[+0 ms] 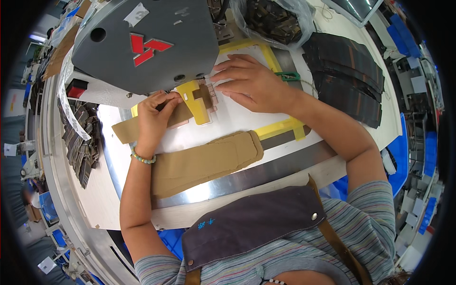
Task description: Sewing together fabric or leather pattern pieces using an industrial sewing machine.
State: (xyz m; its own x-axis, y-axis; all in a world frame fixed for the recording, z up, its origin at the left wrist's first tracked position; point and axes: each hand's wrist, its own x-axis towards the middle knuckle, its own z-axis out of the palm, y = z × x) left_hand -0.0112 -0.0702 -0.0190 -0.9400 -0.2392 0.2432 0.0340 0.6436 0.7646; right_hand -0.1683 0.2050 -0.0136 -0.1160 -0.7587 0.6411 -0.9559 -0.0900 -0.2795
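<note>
My left hand [154, 116] is closed, thumb and forefinger pinched at the upper edge of a tan strip [127, 131] that runs beneath it. Just right of those fingertips lies a yellow notched plate [195, 107], close under the front of a machine's dark grey head [166, 28]. My right hand [251, 85] is open, fingers spread beside the plate, holding nothing I can see. A small brown end of material shows in the plate's notch. Nearer to me, a stack of tan pieces [204, 164] with rounded corners lies across the work surface.
Yellow tape [280, 128] borders the white work plate. Dark striped sheets [344, 76] are stacked at the right, near a green-handled tool [288, 76]. A clear bag of dark pieces [273, 21] stands at the back. Dark scraps [78, 137] hang at the left.
</note>
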